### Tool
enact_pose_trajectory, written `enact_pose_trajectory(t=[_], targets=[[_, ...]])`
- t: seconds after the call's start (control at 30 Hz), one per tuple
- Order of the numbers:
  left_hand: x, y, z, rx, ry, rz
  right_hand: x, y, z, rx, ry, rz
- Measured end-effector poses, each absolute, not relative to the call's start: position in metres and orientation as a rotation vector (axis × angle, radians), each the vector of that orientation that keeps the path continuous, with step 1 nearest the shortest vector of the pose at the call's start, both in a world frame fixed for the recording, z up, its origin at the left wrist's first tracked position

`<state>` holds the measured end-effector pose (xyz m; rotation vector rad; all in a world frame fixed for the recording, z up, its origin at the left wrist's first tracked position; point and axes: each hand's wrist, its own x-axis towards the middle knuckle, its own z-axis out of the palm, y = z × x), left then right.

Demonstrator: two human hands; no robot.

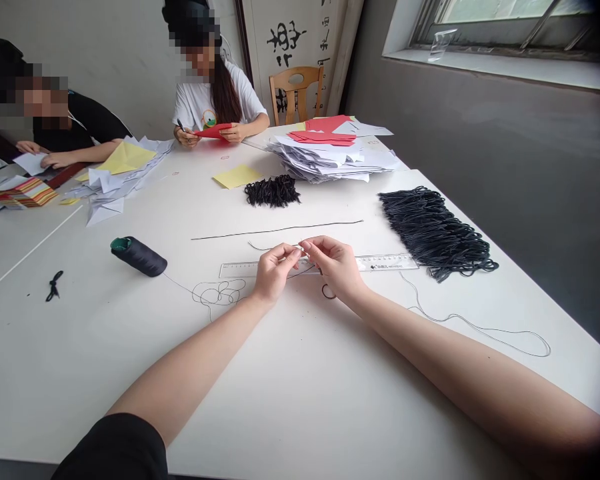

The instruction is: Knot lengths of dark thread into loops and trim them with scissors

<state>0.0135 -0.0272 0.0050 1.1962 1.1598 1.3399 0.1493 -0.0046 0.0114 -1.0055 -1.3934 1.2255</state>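
Just above a clear plastic ruler (390, 261), both my hands meet with their fingertips almost touching. My left hand (275, 267) pinches a thin dark thread (263, 247), whose loose end sticks out to the left. From the other side my right hand (333, 263) pinches the same thread; the exact spot between the fingertips is too small to make out. A dark ring, perhaps a scissors handle (329, 291), shows under my right hand, its remainder hidden. Left of my hands lies a dark thread spool (139, 256), with loosely coiled thread (219, 292) running from it.
A straight dark cord (277, 230) lies beyond my hands. Black looped tassels form a large pile (435, 230) at right and a smaller bundle (273, 191) ahead. Paper stacks (325, 160) stand farther back. Two people sit across the white table (260, 400), handling paper.
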Motion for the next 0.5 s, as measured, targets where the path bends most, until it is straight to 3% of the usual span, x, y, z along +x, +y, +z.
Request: enact_pose_trajectory(t=[0.5], targets=[[0.0134,-0.0245,0.0013,1.151,1.130,1.367,0.1485,-0.0044,0.0096,-0.896,-1.303,1.457]])
